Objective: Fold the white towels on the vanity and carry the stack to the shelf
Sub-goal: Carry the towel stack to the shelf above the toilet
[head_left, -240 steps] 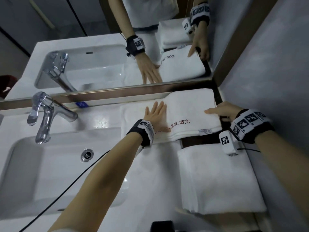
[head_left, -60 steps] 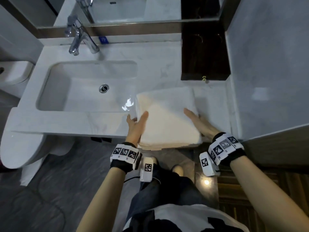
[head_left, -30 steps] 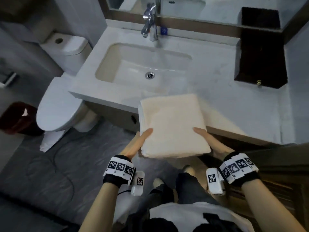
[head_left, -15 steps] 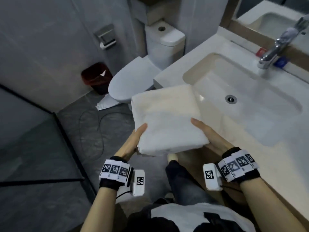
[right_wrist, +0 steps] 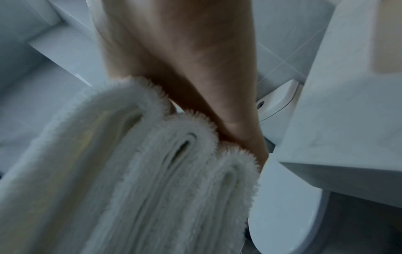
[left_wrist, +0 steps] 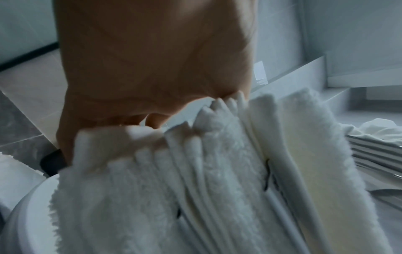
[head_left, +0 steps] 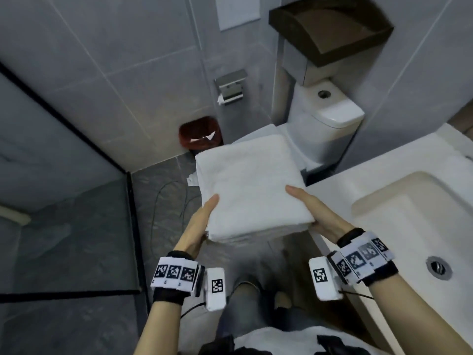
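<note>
A stack of folded white towels [head_left: 248,185] hangs in the air in front of me, over the dark floor between the vanity and the toilet. My left hand [head_left: 202,221] grips its near left corner, thumb on top and fingers hidden underneath. On the near right corner my right hand [head_left: 314,211] holds it the same way. The left wrist view shows the towels' layered edges [left_wrist: 217,171] below the left hand [left_wrist: 152,60]. Rounded folds of the towels [right_wrist: 130,180] lie against my right hand [right_wrist: 185,60] in the right wrist view.
The white vanity [head_left: 384,180] with its sink [head_left: 422,213] runs along the right. Ahead stand a toilet [head_left: 325,124], a red bin [head_left: 199,133] and a wall paper holder [head_left: 230,87]. A black-framed glass partition [head_left: 130,213] closes the left. A cable [head_left: 163,201] lies on the floor.
The stack has left the vanity top and swung left with me. The view has turned from the sink toward the toilet corner. Both hands keep the same hold.
</note>
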`<state>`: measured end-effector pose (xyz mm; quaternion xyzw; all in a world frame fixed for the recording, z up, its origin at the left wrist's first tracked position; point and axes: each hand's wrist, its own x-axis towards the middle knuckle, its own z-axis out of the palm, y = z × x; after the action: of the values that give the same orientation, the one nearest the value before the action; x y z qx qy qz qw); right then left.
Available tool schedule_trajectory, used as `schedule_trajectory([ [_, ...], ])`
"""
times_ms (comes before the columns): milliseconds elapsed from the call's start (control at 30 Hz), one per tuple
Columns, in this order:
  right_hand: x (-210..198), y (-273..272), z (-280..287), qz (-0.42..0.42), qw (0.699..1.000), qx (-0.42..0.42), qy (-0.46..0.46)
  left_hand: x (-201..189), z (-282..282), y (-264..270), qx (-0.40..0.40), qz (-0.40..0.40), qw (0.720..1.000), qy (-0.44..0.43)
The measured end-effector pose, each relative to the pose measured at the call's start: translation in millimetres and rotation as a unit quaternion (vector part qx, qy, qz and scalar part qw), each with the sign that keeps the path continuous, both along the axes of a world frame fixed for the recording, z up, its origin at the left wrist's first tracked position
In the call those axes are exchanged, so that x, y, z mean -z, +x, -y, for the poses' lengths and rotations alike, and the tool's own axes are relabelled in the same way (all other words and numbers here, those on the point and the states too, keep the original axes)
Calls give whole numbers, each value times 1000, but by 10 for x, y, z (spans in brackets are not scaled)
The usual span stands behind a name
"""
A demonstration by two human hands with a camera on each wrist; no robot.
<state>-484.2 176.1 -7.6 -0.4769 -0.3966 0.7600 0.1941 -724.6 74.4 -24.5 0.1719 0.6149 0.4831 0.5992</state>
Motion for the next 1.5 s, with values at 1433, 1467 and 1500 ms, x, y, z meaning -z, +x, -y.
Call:
schedule_trajectory([
  [1433, -1336, -936, -5160, -34, 982, 83, 164, -1296, -5481, -1091, 167, -85, 975, 117],
  [1467, -1372, -803, -5287, -40, 981, 95, 162, -1367, -5588, -966, 188, -87, 971, 120],
  [1500, -1415, -670, -5413, -50, 980, 108, 158, -1438, -5696, -828, 205, -90, 967, 121],
])
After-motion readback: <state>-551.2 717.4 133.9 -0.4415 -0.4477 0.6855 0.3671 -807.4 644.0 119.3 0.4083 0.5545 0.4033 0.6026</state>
